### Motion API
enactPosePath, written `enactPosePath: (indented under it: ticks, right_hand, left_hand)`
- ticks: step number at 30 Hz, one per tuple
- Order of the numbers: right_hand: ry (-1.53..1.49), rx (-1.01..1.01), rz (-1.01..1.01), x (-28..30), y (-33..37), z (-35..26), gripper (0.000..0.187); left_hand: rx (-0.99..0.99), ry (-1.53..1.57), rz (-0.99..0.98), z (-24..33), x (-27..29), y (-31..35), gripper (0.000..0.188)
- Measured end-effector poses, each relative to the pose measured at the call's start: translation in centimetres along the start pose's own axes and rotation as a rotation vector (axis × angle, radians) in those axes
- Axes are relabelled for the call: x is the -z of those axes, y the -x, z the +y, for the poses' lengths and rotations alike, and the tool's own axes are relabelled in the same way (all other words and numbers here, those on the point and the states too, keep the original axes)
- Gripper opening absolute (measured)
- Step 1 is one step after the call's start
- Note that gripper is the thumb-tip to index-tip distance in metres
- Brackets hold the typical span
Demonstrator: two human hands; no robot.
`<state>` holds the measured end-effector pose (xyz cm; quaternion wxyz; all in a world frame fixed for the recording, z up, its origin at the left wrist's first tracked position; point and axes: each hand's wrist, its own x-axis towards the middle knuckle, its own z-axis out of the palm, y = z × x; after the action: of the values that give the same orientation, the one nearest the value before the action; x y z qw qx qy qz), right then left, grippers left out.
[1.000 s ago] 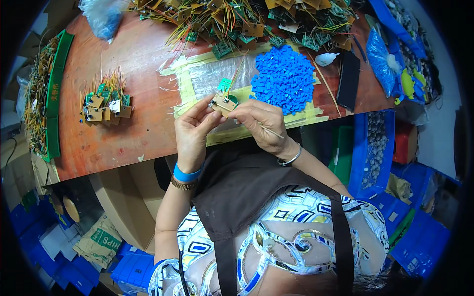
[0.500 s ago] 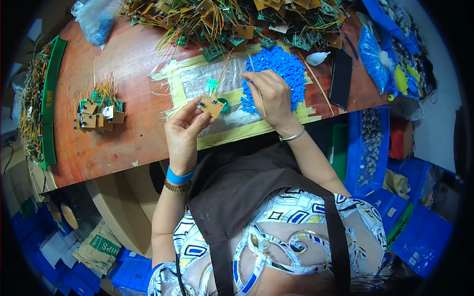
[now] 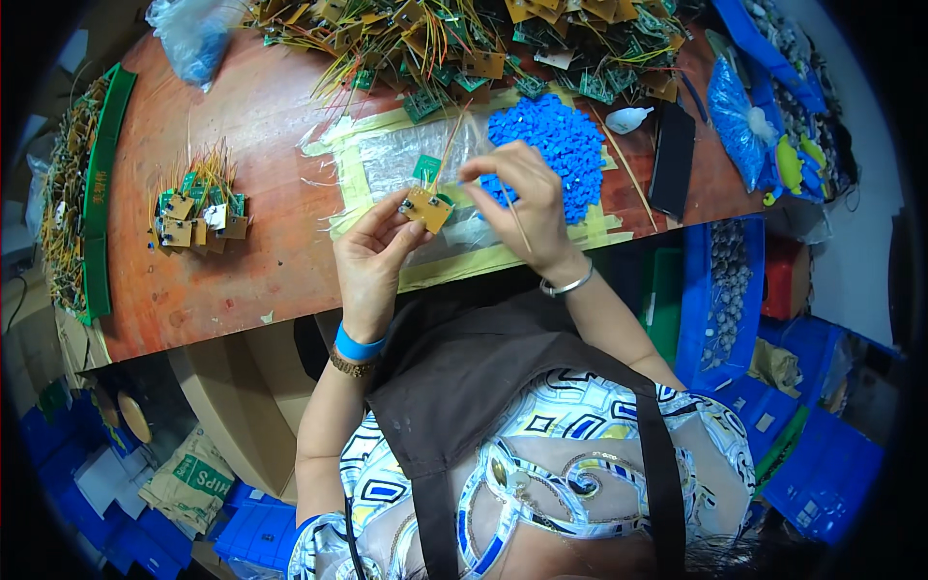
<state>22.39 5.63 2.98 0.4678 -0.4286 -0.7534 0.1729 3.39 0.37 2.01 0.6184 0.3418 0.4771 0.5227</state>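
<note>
My left hand (image 3: 375, 253) pinches the near corner of a small tan circuit board (image 3: 427, 210) between thumb and fingers. Small dark parts sit on the board, thin wires rise from it, and a little green circuit board (image 3: 426, 167) lies just beyond. To its right is my right hand (image 3: 537, 205), a thin wooden stick (image 3: 517, 220) tucked in its curled fingers. The thumb and index finger reach toward the board without touching it. A heap of small blue plastic pieces (image 3: 556, 155) lies behind my right hand, which hides part of it.
Wired circuit boards (image 3: 416, 43) are piled at the far side. A smaller cluster of boards (image 3: 198, 213) stands at left, near a green-edged tray (image 3: 99, 193). At right lie a black slab (image 3: 671, 159), a white bottle (image 3: 628, 119) and a blue-filled bag (image 3: 735, 126).
My right hand has come away from the edge of the blue heap, its thumb and index finger opening slightly. The board in my left hand has shifted a little to the right.
</note>
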Motion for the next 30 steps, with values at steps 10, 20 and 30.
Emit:
enactPosePath:
  ticks: [10,20,30]
  right_hand:
    - [0.023,0.081,-0.033,-1.2,0.9,-2.3,0.022]
    - [0.011,0.07,-0.024,-1.1,1.1,-2.5,0.021]
    - [-0.022,0.068,-0.009,-1.3,1.0,-2.7,0.02]
  left_hand:
    - [0.018,-0.011,-0.045,0.1,-1.2,0.4,0.037]
    - [0.03,0.008,-0.046,0.2,-1.3,0.6,0.036]
    - [0.048,-0.002,-0.067,0.3,-1.1,0.5,0.038]
